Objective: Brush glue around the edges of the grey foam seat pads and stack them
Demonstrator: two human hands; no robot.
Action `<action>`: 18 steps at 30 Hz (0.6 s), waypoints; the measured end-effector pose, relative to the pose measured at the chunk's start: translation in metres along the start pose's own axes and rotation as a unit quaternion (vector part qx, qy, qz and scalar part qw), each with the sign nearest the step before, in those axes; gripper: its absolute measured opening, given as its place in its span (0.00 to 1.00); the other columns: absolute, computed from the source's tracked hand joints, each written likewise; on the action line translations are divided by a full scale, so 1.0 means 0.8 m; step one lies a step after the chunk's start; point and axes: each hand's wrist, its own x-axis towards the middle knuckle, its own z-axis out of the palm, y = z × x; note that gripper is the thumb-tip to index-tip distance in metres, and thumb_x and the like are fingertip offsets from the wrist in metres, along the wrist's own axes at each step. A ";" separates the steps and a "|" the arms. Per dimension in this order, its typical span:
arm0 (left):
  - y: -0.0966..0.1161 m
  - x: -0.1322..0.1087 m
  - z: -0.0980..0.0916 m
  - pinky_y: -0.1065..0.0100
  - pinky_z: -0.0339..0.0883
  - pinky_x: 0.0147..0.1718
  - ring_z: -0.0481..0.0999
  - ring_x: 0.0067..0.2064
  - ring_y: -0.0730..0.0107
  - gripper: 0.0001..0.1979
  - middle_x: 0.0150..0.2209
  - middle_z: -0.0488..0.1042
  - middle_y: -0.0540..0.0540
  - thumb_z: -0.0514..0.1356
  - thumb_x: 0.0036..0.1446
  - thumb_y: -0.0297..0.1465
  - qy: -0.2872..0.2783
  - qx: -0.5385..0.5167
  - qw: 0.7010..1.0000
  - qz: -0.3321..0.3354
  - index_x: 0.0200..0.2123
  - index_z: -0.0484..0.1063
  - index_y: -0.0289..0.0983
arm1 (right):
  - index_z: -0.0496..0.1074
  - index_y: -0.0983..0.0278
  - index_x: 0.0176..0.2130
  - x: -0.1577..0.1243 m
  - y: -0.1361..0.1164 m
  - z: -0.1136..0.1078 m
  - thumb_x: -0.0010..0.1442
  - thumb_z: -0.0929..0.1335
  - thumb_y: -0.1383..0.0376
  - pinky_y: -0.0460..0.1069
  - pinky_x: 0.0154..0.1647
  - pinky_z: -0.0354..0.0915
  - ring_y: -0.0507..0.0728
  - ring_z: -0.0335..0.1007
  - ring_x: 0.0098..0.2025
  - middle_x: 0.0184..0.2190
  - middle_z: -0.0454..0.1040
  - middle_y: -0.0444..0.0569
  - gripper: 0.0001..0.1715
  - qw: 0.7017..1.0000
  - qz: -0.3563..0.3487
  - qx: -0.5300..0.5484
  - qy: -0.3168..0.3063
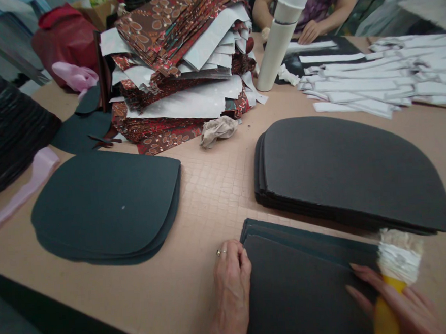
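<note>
My left hand (233, 283), with a ring on one finger, is closed at the left corner of a small stack of dark sheets (296, 289) near the front edge. My right hand (404, 302) grips a flat brush by its yellow handle (384, 318). The brush's bristles (400, 254) are coated in whitish stuff and point away from me. Two fingers of that hand stretch over the sheets' right side. Behind them lies a thicker stack of dark rounded panels (345, 168). More dark green rounded panels (107, 205) are stacked to the left.
Patterned brown-red pieces (160, 29) are piled at the back, beside a crumpled rag (219, 130). A white pipe (275, 46) rises from the table (209, 188). White strips (377, 77) lie back right, near another person's hand (310, 31). A pink ribbon (22, 191) lies left.
</note>
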 end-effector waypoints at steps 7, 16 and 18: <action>0.008 0.002 -0.002 0.72 0.64 0.27 0.71 0.28 0.73 0.09 0.26 0.69 0.51 0.48 0.54 0.21 -0.009 0.020 1.000 -0.016 0.27 0.61 0.40 | 0.71 0.60 0.44 -0.002 0.001 0.003 0.59 0.61 0.52 0.58 0.40 0.65 0.63 0.73 0.37 0.37 0.75 0.53 0.20 1.000 0.028 -0.003 -0.012; 0.011 0.005 -0.001 0.70 0.63 0.25 0.68 0.26 0.72 0.09 0.24 0.67 0.51 0.48 0.53 0.22 -0.016 0.020 0.999 -0.025 0.24 0.60 0.39 | 0.69 0.60 0.47 -0.004 0.011 0.002 0.59 0.62 0.54 0.57 0.41 0.65 0.63 0.73 0.37 0.39 0.75 0.52 0.21 1.000 -0.008 -0.012 -0.011; 0.008 0.005 0.003 0.70 0.63 0.25 0.68 0.25 0.72 0.08 0.24 0.66 0.51 0.49 0.52 0.22 -0.017 0.007 0.999 -0.041 0.26 0.60 0.39 | 0.68 0.61 0.49 -0.005 0.018 0.003 0.59 0.62 0.53 0.56 0.37 0.66 0.62 0.73 0.35 0.38 0.76 0.52 0.22 0.998 -0.049 -0.027 -0.007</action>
